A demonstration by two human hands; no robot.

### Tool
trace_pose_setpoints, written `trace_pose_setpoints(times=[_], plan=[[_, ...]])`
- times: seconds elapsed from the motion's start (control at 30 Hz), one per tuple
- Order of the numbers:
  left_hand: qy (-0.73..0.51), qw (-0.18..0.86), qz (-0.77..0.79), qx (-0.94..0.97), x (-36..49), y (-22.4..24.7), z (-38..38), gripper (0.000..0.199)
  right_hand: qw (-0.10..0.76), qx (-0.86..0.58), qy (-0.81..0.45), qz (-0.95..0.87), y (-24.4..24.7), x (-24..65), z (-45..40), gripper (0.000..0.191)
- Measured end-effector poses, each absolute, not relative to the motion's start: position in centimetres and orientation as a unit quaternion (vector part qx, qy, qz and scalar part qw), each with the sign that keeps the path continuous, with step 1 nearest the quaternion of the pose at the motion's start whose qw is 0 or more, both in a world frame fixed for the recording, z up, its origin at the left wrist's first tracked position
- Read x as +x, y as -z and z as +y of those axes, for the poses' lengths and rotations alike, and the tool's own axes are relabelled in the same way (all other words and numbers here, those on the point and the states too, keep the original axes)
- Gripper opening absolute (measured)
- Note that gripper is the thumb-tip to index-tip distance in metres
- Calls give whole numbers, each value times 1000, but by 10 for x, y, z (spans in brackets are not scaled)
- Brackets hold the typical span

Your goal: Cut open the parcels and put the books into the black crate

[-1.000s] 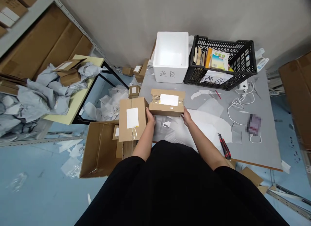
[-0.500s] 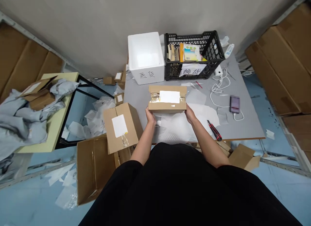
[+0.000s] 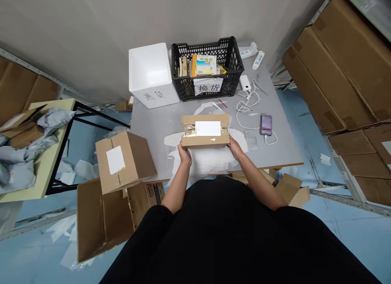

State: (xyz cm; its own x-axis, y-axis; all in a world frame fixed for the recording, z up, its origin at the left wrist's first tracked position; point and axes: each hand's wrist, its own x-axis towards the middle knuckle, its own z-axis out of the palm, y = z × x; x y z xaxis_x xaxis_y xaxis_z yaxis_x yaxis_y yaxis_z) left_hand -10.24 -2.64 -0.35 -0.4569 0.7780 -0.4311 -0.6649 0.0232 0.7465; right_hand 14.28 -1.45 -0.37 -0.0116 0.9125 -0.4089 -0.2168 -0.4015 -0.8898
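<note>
A small cardboard box (image 3: 206,140) with a white label and clear tape on its top is held between my two hands over the front of the grey table (image 3: 159,121). My left hand (image 3: 185,154) grips its left end, fingers partly hidden beneath it. At the right end, my right hand (image 3: 236,148) holds the near corner. White foam wrap (image 3: 201,162) lies beneath the box.
Behind stand a white foam box (image 3: 152,76) and a black crate (image 3: 207,68) of books. A phone (image 3: 265,124) with a white cable lies right. A larger carton (image 3: 122,162) sits at the left edge, above an open carton (image 3: 104,219).
The view has turned right, so the table and its contents appear further left. The box is still in both hands, and the red and black cutter is no longer visible.
</note>
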Motion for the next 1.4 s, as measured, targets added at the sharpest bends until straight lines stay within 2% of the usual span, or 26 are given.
trace_pose_setpoints(times=[0.1, 0.23, 0.63, 0.87, 1.4], plan=[[-703, 508, 497, 39, -83, 8, -41, 37, 433, -539, -645, -325, 12, 163, -19, 53], [-699, 502, 509, 24, -74, 14, -53, 31, 417, -546, -647, -331, 19, 176, -28, 55], [-651, 543, 530, 8, -87, 28, -49, 22, 409, -558, -646, -324, 29, 171, -35, 56], [-634, 556, 537, 36, -95, 26, -51, 28, 408, -569, -648, -299, 25, 169, -36, 53], [-622, 545, 560, 57, -100, 30, -49, 24, 390, -612, -631, -272, 36, 170, -31, 59]])
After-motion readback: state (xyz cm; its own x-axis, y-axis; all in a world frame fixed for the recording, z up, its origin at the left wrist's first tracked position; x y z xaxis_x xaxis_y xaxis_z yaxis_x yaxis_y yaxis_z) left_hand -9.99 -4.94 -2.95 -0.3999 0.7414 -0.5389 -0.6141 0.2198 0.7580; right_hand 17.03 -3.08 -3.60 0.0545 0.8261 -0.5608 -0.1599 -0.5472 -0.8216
